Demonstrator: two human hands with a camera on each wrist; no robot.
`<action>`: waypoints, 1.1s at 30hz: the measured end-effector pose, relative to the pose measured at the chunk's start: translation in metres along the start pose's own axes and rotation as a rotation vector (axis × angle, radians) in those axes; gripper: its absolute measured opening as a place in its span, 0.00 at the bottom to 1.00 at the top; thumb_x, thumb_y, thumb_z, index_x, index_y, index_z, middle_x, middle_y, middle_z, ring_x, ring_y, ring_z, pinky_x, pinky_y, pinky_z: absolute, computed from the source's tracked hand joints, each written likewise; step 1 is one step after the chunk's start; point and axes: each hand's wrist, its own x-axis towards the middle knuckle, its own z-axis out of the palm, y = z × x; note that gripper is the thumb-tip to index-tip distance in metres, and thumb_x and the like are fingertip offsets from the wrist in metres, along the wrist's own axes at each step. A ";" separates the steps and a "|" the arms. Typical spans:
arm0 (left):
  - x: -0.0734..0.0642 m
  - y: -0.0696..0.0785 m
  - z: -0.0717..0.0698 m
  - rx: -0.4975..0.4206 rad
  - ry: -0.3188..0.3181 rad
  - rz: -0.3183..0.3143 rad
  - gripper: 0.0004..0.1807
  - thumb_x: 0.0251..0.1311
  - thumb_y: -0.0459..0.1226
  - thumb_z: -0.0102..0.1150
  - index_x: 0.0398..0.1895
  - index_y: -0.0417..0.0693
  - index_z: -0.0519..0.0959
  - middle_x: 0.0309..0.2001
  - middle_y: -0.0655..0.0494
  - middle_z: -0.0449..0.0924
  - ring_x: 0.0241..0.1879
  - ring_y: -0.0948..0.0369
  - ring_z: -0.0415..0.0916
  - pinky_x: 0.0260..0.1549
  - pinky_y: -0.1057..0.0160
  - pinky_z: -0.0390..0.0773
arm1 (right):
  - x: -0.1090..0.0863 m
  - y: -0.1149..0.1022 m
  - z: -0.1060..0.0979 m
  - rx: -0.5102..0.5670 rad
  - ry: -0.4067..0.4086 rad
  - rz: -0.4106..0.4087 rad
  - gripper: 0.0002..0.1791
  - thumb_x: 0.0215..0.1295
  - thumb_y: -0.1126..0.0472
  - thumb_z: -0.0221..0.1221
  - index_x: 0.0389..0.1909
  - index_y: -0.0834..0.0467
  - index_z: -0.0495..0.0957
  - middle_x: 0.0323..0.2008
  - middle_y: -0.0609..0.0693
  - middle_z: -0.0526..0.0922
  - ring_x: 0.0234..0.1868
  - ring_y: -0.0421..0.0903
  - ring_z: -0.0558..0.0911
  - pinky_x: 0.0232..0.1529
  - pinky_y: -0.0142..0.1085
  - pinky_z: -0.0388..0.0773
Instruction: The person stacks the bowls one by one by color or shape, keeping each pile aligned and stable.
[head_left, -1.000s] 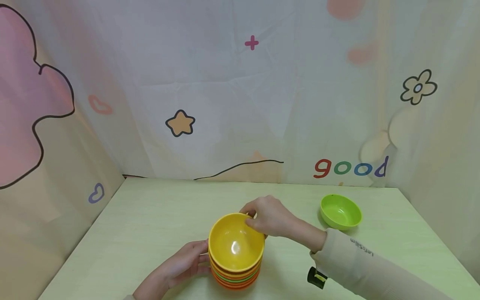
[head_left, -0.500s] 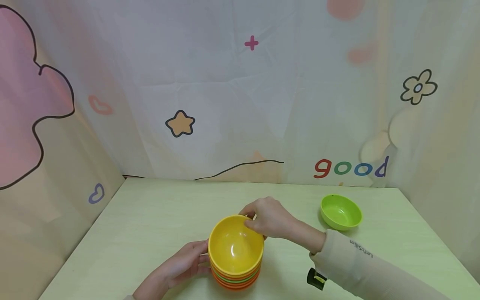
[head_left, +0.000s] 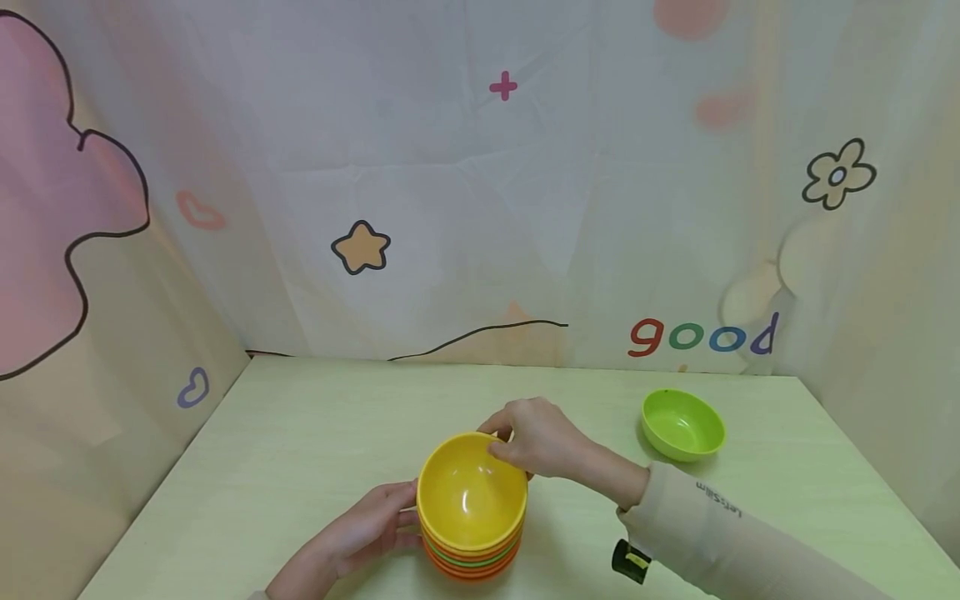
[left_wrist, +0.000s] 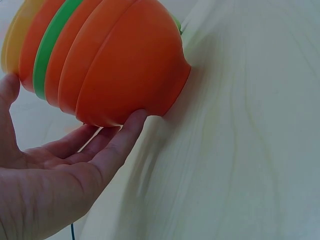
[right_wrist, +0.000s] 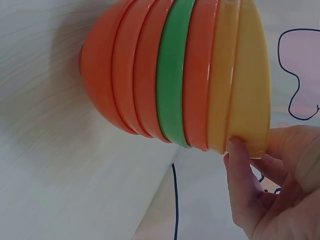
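Note:
Several nested bowls stand in a stack on the table, the orange bottom bowl [left_wrist: 135, 65] resting on it. A green bowl [right_wrist: 173, 75] sits among the orange ones, and two yellow bowls are uppermost. My right hand [head_left: 543, 437] pinches the rim of the top yellow bowl [head_left: 472, 492], thumb inside and fingers outside. On the stack's left side, my left hand [head_left: 371, 521] rests with its fingers fairly straight. In the left wrist view, its fingertips [left_wrist: 137, 116] touch the orange bowls low down and the thumb touches near the yellow one.
A lone lime-green bowl [head_left: 682, 425] stands upright at the right rear of the pale table [head_left: 322, 417]. A printed curtain [head_left: 450, 208] hangs behind the table and along both sides.
The top yellow bowl has sunk slightly into the stack, and my right hand has come down a little with it. My left hand stays in place.

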 end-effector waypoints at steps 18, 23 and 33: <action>0.001 -0.001 0.000 -0.005 -0.011 0.005 0.31 0.65 0.52 0.45 0.59 0.34 0.67 0.48 0.54 0.77 0.47 0.59 0.76 0.47 0.56 0.78 | 0.001 0.005 0.002 0.028 -0.019 0.027 0.11 0.55 0.65 0.63 0.41 0.57 0.83 0.26 0.49 0.77 0.13 0.37 0.74 0.15 0.28 0.75; 0.002 -0.002 -0.001 -0.006 -0.009 0.005 0.32 0.65 0.52 0.45 0.59 0.34 0.67 0.48 0.54 0.77 0.47 0.59 0.76 0.47 0.55 0.77 | 0.001 0.004 -0.001 0.031 -0.018 0.027 0.09 0.56 0.64 0.62 0.39 0.56 0.83 0.26 0.48 0.78 0.14 0.37 0.75 0.16 0.28 0.76; 0.002 -0.001 -0.002 -0.004 -0.022 0.007 0.31 0.65 0.52 0.45 0.58 0.35 0.68 0.47 0.55 0.76 0.47 0.59 0.76 0.47 0.56 0.78 | 0.002 0.001 -0.006 0.028 -0.005 0.032 0.07 0.57 0.66 0.59 0.36 0.55 0.83 0.25 0.47 0.80 0.15 0.38 0.76 0.17 0.27 0.76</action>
